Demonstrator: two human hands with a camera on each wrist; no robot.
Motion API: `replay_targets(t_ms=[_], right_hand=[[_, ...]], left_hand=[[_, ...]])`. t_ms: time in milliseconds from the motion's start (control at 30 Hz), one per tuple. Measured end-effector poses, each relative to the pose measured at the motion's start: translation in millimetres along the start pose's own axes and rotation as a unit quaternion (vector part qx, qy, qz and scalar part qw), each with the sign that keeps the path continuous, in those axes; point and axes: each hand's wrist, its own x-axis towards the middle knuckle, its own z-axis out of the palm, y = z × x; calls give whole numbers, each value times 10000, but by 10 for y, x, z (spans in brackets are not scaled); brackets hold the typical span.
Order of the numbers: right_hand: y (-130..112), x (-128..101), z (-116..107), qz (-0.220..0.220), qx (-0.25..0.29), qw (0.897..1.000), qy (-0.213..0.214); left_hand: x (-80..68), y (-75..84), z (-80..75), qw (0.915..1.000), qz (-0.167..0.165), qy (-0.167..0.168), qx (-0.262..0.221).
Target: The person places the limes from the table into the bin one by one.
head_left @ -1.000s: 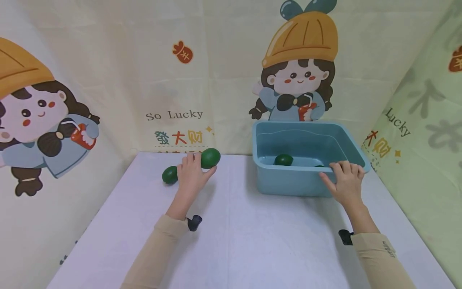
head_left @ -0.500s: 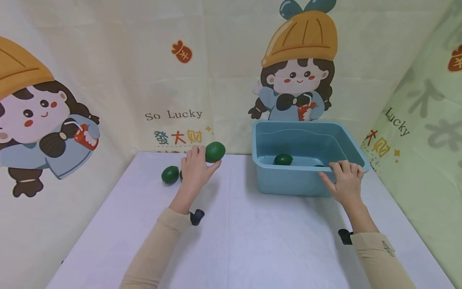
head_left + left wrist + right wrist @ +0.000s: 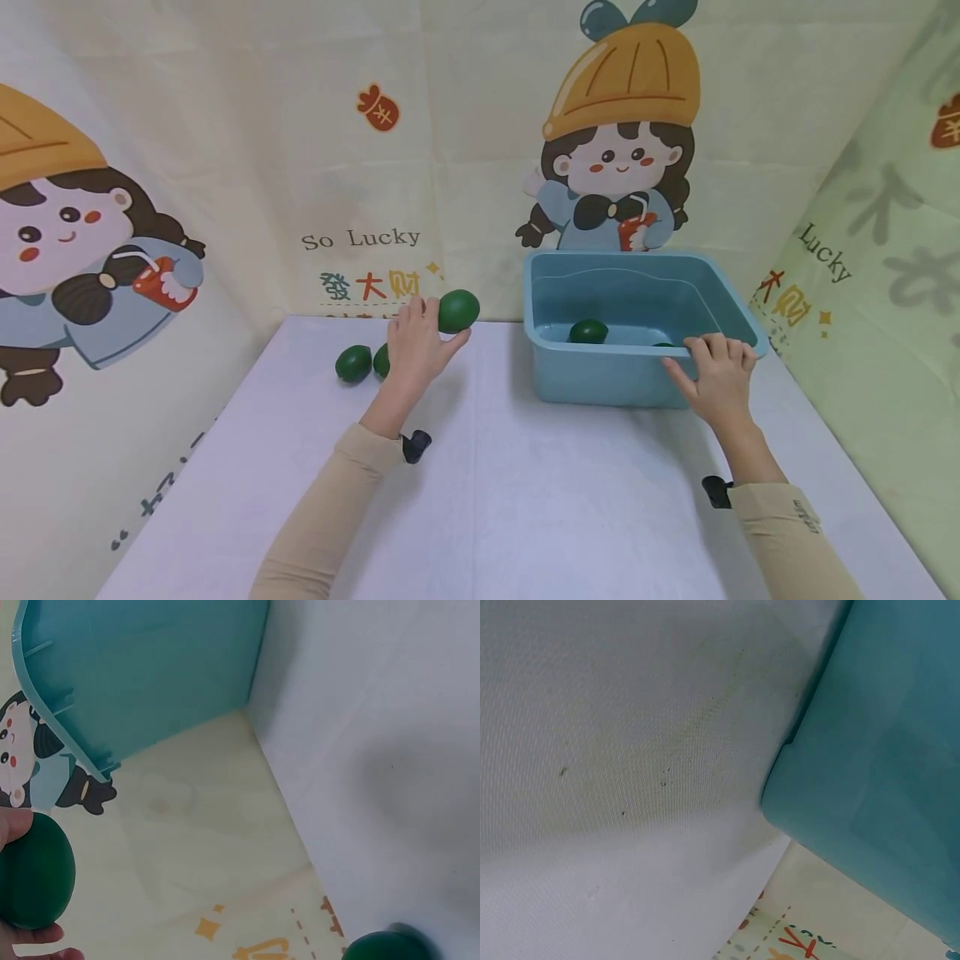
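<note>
My left hand [image 3: 415, 343] pinches a smooth dark green lime [image 3: 459, 311] between thumb and fingers, holding it above the table. At the left edge of the left wrist view the same lime [image 3: 43, 874] shows with a thumb and fingertips on it. Two more limes lie on the table: one in full sight [image 3: 353, 364], the other lime [image 3: 382, 361] partly behind my left hand. My right hand [image 3: 720, 379] grips the front rim of a blue plastic bin [image 3: 607, 375], thumb outside and fingers over the edge. Inside sits a lime [image 3: 588, 332]; a sliver of green [image 3: 663, 344] shows beside it.
The white-covered table [image 3: 525, 500] meets a cartoon-printed cloth backdrop [image 3: 480, 167] behind and at both sides. The bin stands near the back right, its wall [image 3: 870, 765] filling the right side of the right wrist view.
My left hand has moved right and slightly up with its lime, uncovering part of a second lime on the table. The right hand and the bin stay in place.
</note>
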Motion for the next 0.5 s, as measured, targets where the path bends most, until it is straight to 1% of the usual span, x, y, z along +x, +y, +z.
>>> replay_targets(t_ms=[500], right_hand=[[13,10,9,-69,17,9999,80]], left_hand=[[131,184,13,9996,252,-5,131]])
